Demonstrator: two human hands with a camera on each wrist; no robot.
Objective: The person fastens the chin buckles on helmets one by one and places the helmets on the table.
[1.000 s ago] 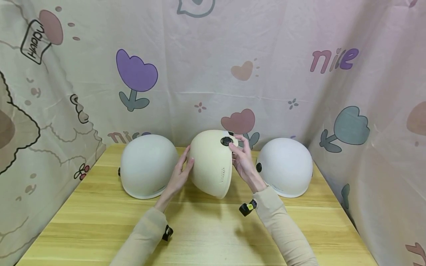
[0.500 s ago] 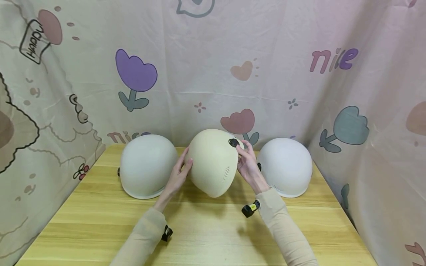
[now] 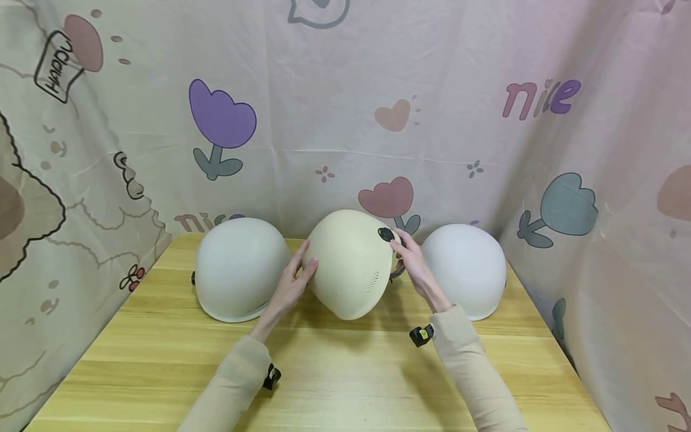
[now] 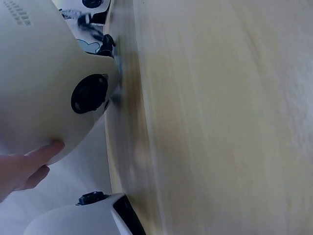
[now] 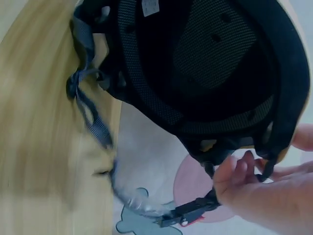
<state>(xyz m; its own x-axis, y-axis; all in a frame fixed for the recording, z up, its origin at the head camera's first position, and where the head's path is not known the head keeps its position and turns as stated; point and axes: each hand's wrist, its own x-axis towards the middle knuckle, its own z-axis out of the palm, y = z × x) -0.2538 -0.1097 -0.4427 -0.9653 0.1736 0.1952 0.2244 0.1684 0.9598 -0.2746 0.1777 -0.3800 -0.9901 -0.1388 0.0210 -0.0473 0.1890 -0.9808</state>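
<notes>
Left hand and right hand (part-closed grips) hold the cream domed hard-shell helmet, now turned rightward, exposing its dark strap.

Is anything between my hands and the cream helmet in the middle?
Nothing clearly is: your left hand touches the cream helmet directly, and your right hand pinches it beside a round black fitting. The dark strap hangs near the right hand; whether any is pinched too, I can't tell.
</notes>
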